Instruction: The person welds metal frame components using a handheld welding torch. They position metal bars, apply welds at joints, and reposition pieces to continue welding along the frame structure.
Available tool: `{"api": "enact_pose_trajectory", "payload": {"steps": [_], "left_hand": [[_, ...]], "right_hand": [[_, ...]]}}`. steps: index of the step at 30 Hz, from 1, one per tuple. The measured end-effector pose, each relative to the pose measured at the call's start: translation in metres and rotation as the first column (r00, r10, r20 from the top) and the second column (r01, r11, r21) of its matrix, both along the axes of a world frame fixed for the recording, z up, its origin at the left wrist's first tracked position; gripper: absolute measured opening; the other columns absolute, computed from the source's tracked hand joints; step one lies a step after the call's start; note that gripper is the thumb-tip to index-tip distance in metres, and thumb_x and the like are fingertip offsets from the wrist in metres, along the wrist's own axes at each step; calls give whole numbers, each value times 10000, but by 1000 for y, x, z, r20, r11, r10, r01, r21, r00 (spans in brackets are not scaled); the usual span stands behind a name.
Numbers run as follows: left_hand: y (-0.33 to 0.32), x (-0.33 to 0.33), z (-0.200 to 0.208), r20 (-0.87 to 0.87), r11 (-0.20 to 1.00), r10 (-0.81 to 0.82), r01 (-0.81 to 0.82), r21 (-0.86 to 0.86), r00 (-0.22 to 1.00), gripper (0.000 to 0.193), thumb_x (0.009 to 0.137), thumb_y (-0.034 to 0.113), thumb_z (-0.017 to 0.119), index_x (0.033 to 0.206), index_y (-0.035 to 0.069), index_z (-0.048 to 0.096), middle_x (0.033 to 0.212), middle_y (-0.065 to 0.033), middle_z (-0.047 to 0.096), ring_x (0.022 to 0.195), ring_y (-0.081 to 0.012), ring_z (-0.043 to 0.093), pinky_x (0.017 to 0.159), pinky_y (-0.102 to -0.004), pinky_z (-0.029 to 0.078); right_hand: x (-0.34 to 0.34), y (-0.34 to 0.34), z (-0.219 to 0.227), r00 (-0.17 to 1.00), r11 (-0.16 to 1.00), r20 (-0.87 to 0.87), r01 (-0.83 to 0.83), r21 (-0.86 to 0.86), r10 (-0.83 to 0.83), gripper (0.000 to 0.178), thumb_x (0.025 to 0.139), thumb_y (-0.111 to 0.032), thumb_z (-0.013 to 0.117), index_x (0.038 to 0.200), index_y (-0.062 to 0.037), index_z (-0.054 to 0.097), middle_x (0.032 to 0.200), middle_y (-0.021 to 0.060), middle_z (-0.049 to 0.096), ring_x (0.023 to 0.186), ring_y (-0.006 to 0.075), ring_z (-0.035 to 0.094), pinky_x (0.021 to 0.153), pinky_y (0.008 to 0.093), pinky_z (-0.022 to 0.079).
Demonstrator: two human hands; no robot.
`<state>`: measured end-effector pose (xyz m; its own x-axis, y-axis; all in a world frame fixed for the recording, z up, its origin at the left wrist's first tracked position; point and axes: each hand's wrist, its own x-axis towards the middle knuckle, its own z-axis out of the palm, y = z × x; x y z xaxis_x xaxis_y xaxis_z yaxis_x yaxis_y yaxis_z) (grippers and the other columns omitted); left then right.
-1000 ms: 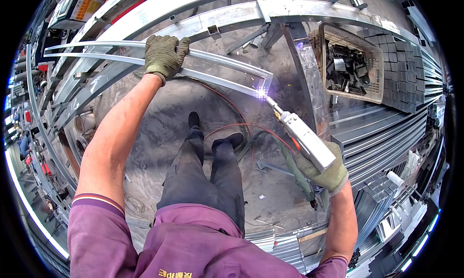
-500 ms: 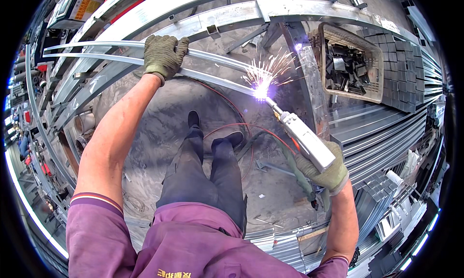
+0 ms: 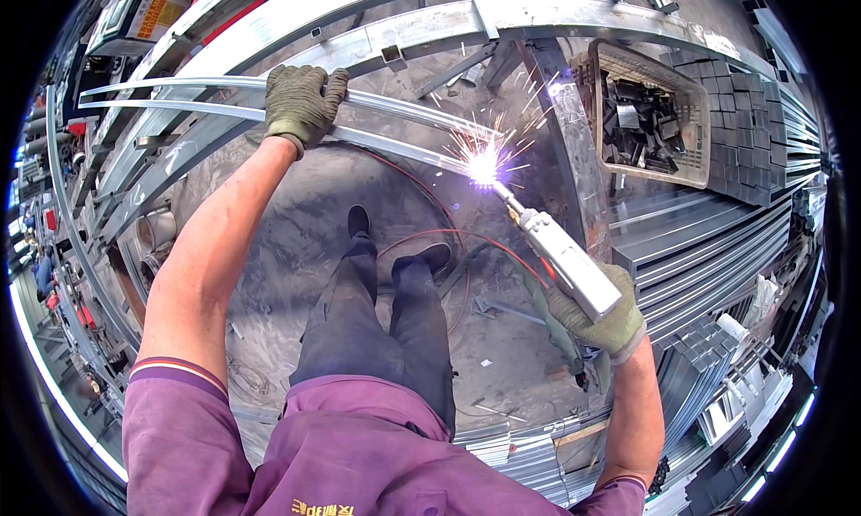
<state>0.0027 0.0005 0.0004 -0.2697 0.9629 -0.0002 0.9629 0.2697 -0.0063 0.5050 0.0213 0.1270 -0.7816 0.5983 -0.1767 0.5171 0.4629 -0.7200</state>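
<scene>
Left hand grips a metal frame, right hand a welding gun; sparks at the frame's near right corner suggest unfinished welding.

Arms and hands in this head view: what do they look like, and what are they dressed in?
The left hand wears an olive-green glove with creased fabric and a lighter cuff; the right hand wears a paler grey-green glove. Both forearms are bare. The short sleeves are purple, and the left sleeve ends in a darker band with thin red and pale stripes.
</scene>
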Motion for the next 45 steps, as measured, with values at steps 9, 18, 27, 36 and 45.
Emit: {"api": "enact_pose_trajectory", "payload": {"steps": [9, 18, 27, 36, 45], "left_hand": [[0, -1, 0, -13, 1000, 1, 0, 22, 1000, 544, 1110, 500, 511, 805, 105, 727, 847, -173, 702, 922, -408, 636, 959, -531, 430], [-1, -1, 0, -8, 1000, 8, -8, 9, 1000, 552, 1106, 505, 517, 787, 107, 727, 845, -164, 705, 918, -404, 635, 958, -530, 434], [1, 0, 4, 8, 1000, 19, -18, -26, 1000, 547, 1108, 504, 515, 811, 109, 749, 854, -168, 711, 932, -402, 638, 953, -530, 435], [1, -2, 1, -11, 1000, 10, -10, -9, 1000, 552, 1112, 502, 498, 812, 108, 741, 866, -173, 713, 932, -412, 637, 947, -538, 433], [0, -2, -4, -12, 1000, -13, 13, 11, 1000, 517, 1107, 461, 505, 836, 89, 740, 907, -187, 722, 945, -424, 646, 941, -550, 435]], "right_hand": [[2, -5, -1, 999, 998, 4, 32, -45, -32, 370, 805, -194, 850, 1138, -63, 756, 843, 96, 728, 721, 312, 735, 656, 409, 588], [3, -12, -1, 1000, 1000, 9, 15, 13, -15, 308, 805, -205, 846, 1069, -81, 750, 843, 88, 713, 710, 315, 725, 640, 415, 577], [5, -17, -1, 999, 999, 13, 40, 2, -41, 315, 808, -208, 844, 1083, -83, 752, 846, 82, 712, 713, 309, 725, 640, 415, 577], [5, -26, -3, 990, 986, 55, 136, -101, -131, 304, 814, -236, 845, 1056, -81, 746, 812, 95, 721, 718, 338, 733, 651, 432, 587], [26, -93, -56, 919, 937, 229, 343, -69, -320, 369, 811, -301, 852, 1082, -76, 742, 866, 150, 763, 793, 372, 759, 712, 453, 606]]}}
